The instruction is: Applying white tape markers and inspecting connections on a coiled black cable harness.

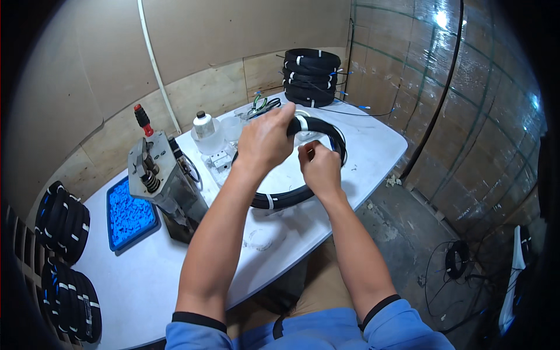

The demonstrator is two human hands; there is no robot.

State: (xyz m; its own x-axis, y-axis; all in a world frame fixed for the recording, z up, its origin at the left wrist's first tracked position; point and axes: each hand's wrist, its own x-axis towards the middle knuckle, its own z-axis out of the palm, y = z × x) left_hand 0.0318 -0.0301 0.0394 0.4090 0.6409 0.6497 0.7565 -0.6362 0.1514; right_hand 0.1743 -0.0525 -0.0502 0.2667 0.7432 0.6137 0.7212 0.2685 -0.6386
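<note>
A coil of black cable (286, 200) is held tilted over the white table in front of me, with white tape bands around it at its top and its lower left. My left hand (265, 140) is closed on the coil's upper left, beside the top band; most of its fingers are hidden behind the hand. On the right side of the ring, my right hand (322, 170) has its fingers curled into a pinch against the coil's inner side. What lies between those fingertips is too small to make out.
Left of my forearm stand a grey metal bench machine (169, 181) and a blue tray (116, 249) of small blue pieces. A white bottle (203, 125) and green-handled pliers (256, 106) lie farther back. Coil stacks (311, 81) stand at the table's far end and left edge (64, 227).
</note>
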